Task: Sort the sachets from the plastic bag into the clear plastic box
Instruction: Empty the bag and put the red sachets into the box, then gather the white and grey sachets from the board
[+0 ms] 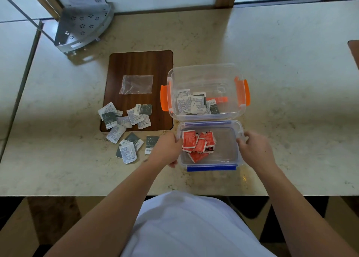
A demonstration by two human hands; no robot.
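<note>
A clear box with blue clips (223,155) stands near the table's front edge and holds several red sachets (198,144). My left hand (167,149) grips its left side and my right hand (254,147) grips its right side. Behind it stands a second clear box with orange clips (239,75), holding several white and grey sachets (196,103). More white and grey sachets (126,124) lie scattered to the left, partly on a wooden board. An empty clear plastic bag (137,84) lies flat on that board.
The dark wooden board (139,64) lies on the marble table (291,81). A metal corner rack (83,27) stands at the back left. A brown object (354,50) shows at the right edge. The table's front edge runs just before my body.
</note>
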